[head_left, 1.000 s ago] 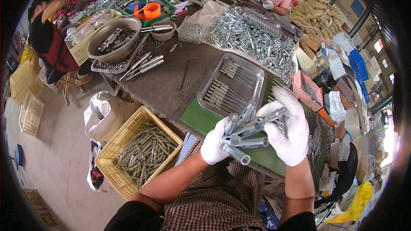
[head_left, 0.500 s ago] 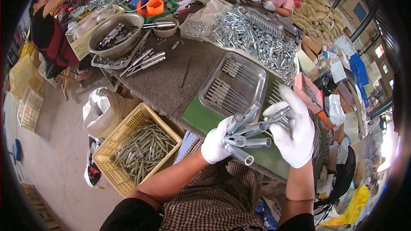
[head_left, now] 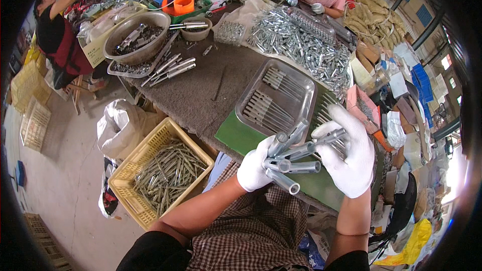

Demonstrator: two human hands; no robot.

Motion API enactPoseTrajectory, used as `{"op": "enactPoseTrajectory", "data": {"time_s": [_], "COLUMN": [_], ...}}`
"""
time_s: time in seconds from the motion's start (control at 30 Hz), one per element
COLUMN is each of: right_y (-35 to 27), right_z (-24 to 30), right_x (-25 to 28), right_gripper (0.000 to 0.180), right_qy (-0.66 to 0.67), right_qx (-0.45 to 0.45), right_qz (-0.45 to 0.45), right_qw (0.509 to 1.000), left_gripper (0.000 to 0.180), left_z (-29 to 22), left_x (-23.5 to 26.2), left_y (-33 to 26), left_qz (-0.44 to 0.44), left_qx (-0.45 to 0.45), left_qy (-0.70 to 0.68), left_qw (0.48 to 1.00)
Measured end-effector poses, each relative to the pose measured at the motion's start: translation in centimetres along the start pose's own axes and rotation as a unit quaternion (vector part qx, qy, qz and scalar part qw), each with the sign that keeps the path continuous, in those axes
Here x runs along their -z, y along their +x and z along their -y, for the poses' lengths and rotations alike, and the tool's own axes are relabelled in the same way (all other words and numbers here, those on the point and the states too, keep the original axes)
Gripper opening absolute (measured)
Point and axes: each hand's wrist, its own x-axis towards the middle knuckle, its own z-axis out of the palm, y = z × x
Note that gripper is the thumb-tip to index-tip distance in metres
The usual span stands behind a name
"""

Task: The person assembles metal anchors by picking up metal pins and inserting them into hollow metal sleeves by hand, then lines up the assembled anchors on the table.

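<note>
My left hand [head_left: 254, 166], in a white glove, is closed around several shiny metal tubes [head_left: 285, 181] that fan out to the right. My right hand [head_left: 353, 163], gloved in white too, pinches the far end of a slotted metal tube [head_left: 329, 137] between thumb and fingers. This tube's near end lies against the bunch. Just beyond both hands sits a rectangular metal tray [head_left: 243, 101] with two groups of slotted metal rods [head_left: 266, 108] laid in rows. More thin rods [head_left: 326, 105] lie to the tray's right, partly hidden behind my right hand.
A yellow plastic basket [head_left: 127, 193] of rods stands low on the left beside a white sack [head_left: 119, 125]. On the table are a metal bowl [head_left: 111, 45], a large heap of metal parts [head_left: 291, 37] and a pink box [head_left: 359, 98]. Two co-workers sit farther off.
My right hand has shifted slightly to the right, its fingers nearer the tube. The left hand keeps its hold on the bunch. The view has moved a little.
</note>
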Motion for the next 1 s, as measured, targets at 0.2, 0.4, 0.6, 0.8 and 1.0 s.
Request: {"op": "enactPoseTrajectory", "data": {"time_s": [0.2, 0.4, 0.6, 0.8, 1.0], "right_y": [-0.1, 0.0, 0.1, 0.2, 0.4], "right_z": [-0.5, -0.3, -0.5, -0.4, -0.4], "right_x": [0.0, -0.2, -0.2, -0.4, -0.6], "right_gripper": [0.051, 0.05, 0.05, 0.051, 0.044], "right_qy": [-0.043, 0.0, -0.024, 0.006, -0.004], "right_qx": [0.047, 0.046, 0.065, 0.03, 0.027], "right_qz": [0.015, -0.011, 0.007, -0.016, 0.044], "right_qw": [0.998, 0.999, 0.998, 0.999, 0.999], "left_gripper": [0.069, 0.07, 0.069, 0.067, 0.067], "left_z": [-1.3, -1.3, -1.3, -1.5, -1.4], "left_x": [0.2, 0.3, 0.2, 0.2, -0.1], "left_y": [0.2, 0.3, 0.4, 0.0, 0.3], "left_qz": [0.002, 0.016, 0.023, 0.037, 0.011], "left_qx": [0.006, 0.009, -0.017, 0.04, 0.089], "left_qy": [-0.017, -0.029, -0.054, -0.04, -0.318], "left_qw": [1.0, 0.999, 0.998, 0.998, 0.944]}}
